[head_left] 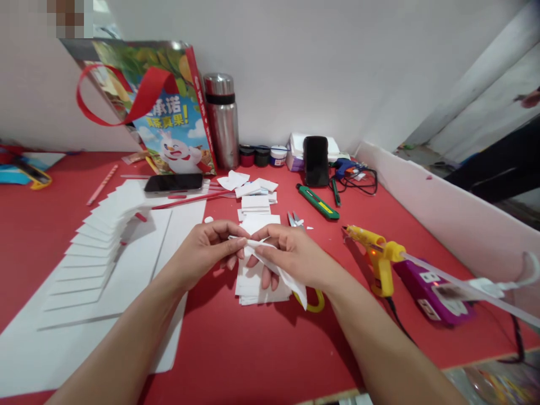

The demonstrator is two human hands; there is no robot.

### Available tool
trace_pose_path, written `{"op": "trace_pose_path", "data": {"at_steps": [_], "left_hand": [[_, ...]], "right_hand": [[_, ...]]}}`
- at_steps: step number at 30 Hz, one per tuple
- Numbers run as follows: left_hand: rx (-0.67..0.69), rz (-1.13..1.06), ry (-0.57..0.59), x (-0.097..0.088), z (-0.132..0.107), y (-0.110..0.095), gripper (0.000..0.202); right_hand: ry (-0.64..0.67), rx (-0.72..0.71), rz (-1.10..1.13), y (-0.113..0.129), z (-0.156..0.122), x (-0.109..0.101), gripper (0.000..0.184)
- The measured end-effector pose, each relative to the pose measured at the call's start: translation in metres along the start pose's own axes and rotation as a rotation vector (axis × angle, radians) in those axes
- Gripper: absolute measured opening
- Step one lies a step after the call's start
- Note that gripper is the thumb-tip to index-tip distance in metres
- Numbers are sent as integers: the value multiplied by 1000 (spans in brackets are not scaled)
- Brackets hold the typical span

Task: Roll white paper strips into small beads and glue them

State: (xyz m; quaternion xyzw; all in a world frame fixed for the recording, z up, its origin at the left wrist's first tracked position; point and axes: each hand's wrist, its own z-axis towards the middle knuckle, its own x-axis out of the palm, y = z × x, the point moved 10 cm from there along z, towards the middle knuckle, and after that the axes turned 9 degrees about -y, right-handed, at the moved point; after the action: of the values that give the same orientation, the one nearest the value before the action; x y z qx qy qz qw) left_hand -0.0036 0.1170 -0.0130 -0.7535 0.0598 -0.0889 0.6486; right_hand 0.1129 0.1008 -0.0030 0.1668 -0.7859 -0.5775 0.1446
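Between my two hands is a piece of white paper point(287, 277), folded or rolled along its upper edge. My left hand point(215, 247) pinches its left end with thumb and fingertips. My right hand point(284, 253) grips the same paper from the right, thumb on top, and a pointed end hangs below that palm. Under the hands lies a stack of white paper pieces point(248, 284). Scissors point(316, 301) with yellow handles lie partly hidden beneath my right hand, blades pointing away.
At left, overlapping white cards point(84, 253) form a curved stair on a white sheet point(25, 349). A yellow glue gun point(379, 261) with its light on stands at right by a purple power strip point(434, 295). A green cutter point(317, 202), phone point(174, 182) and steel bottle point(223, 126) sit farther back.
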Motion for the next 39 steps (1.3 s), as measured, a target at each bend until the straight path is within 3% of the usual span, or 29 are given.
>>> {"op": "trace_pose_path", "data": {"at_steps": [8, 18, 27, 30, 34, 39], "left_hand": [[-5, 32, 6, 4, 3, 2, 25], [81, 118, 21, 3, 1, -7, 18], [61, 109, 37, 5, 0, -4, 26], [81, 255, 46, 8, 0, -3, 31], [147, 432, 96, 14, -2, -4, 38], [226, 469, 118, 20, -4, -10, 36]], "right_hand": [[22, 82, 19, 0, -3, 5, 15], [93, 257, 364, -22, -1, 7, 20], [-21, 153, 185, -20, 5, -1, 25], [-27, 150, 118, -22, 5, -1, 24], [11, 139, 111, -22, 3, 3, 27], [121, 180, 198, -21, -3, 15, 26]]}}
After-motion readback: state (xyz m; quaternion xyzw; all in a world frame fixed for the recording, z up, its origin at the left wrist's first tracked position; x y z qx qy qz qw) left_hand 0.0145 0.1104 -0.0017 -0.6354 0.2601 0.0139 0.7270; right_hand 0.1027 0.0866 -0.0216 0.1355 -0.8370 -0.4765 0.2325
